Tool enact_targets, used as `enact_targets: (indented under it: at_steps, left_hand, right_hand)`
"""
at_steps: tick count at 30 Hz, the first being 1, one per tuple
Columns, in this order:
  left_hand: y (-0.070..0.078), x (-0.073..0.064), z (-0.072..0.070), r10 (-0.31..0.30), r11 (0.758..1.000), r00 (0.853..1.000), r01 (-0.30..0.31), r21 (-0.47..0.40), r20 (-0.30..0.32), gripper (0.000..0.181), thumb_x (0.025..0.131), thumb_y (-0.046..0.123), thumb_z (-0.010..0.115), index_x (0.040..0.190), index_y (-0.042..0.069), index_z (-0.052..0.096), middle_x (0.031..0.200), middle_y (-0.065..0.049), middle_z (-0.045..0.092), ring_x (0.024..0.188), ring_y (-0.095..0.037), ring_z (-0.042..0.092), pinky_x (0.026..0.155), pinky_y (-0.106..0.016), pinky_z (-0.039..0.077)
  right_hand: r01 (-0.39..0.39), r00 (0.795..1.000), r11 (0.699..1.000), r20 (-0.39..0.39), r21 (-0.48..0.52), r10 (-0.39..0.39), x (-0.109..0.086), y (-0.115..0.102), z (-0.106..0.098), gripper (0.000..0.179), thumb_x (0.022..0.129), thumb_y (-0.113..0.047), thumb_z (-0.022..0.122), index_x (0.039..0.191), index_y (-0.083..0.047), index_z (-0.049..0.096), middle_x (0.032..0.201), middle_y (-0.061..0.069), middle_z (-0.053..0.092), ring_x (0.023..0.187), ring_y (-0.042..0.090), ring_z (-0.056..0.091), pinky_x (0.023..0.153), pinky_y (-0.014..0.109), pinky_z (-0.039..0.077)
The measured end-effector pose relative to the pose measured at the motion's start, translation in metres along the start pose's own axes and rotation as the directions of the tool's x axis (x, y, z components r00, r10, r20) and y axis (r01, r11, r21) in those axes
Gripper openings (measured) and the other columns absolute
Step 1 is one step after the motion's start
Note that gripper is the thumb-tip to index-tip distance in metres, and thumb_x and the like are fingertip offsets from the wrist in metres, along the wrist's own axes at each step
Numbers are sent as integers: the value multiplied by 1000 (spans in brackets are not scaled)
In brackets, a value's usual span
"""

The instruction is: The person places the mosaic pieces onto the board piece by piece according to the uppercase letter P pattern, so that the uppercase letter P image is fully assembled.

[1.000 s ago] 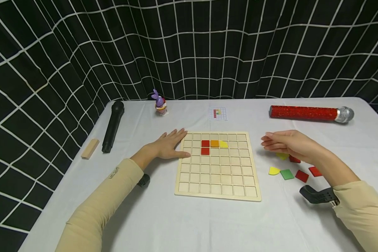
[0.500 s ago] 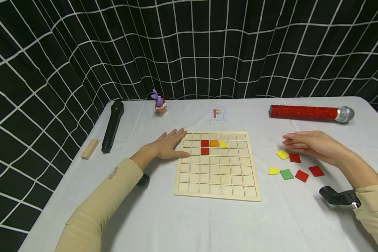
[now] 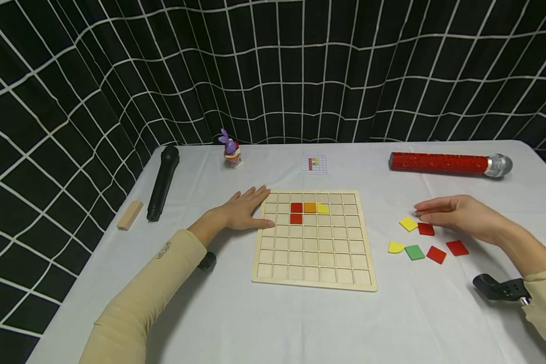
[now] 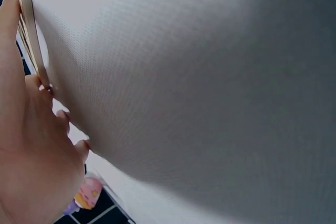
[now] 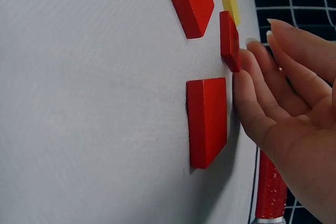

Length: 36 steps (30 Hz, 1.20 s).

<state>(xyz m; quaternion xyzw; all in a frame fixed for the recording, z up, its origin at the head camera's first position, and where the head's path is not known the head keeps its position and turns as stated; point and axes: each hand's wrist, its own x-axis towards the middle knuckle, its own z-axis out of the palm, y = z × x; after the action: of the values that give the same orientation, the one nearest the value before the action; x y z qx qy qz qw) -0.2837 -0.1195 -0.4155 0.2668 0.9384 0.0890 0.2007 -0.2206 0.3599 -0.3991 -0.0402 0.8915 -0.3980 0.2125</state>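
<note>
My left hand (image 3: 245, 210) rests flat at the upper left corner of a wooden grid board (image 3: 296, 279), its thumb lying over the left rim. Set in the board's cells are two red square tiles (image 3: 296, 218), an orange square (image 3: 310, 208) and a yellow rounded tile (image 3: 322, 208). To the right, my right hand (image 3: 464, 217) hovers with fingers loosely bent beside a loose red tile (image 3: 426, 229). In the right wrist view its fingertips are right at a red tile (image 5: 229, 43), with nothing visible between fingers and thumb.
Other loose tiles lie nearby: a yellow square (image 3: 408, 224), a yellow rounded one (image 3: 396, 246), a green one (image 3: 414, 252) and more red ones (image 3: 457, 247). Behind are a pattern card (image 3: 314, 165), a red microphone (image 3: 439, 163) and a purple figurine (image 3: 231, 148). A black microphone (image 3: 163, 183) and wooden block (image 3: 130, 215) lie left.
My right hand has moved right, away from the board, then lowered slightly toward the loose tiles, its thumb now nearer the red tile. The left hand stays on the board.
</note>
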Motion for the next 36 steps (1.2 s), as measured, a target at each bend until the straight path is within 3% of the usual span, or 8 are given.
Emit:
enact_targets:
  at_steps: [3,11,19,36]
  left_hand:
    - [0,0,0,-4,1000,1000,4,0,1,96,87,69,47,155,18,4,159,1,-1,144,-20,-2,114,-47,-1]
    - [1,0,0,-10,1000,1000,10,-3,3,96,86,70,46,155,18,4,159,1,-1,144,-20,-3,114,-46,-2]
    - [1,0,0,-14,1000,1000,14,2,0,95,87,69,47,155,18,3,159,1,-1,144,-20,-2,114,-47,-1]
    - [0,1,1,-19,1000,1000,19,6,6,96,87,69,46,155,18,2,159,1,-1,144,-20,-3,114,-46,-1]
  right_hand:
    - [19,1000,1000,12,-20,-19,-2,2,1,62,92,-38,62,138,0,47,135,23,49,122,37,42,84,30,46]
    - [71,997,996,13,-53,-70,-6,6,3,52,90,-22,67,135,0,52,131,22,53,112,28,50,79,26,51]
    - [139,989,973,-32,-183,-148,-8,5,9,50,86,-13,71,131,3,55,122,23,58,104,31,57,74,22,51]
    - [129,989,961,-43,-244,-144,-7,2,9,40,83,-12,73,119,-1,61,92,7,55,82,21,47,61,24,46]
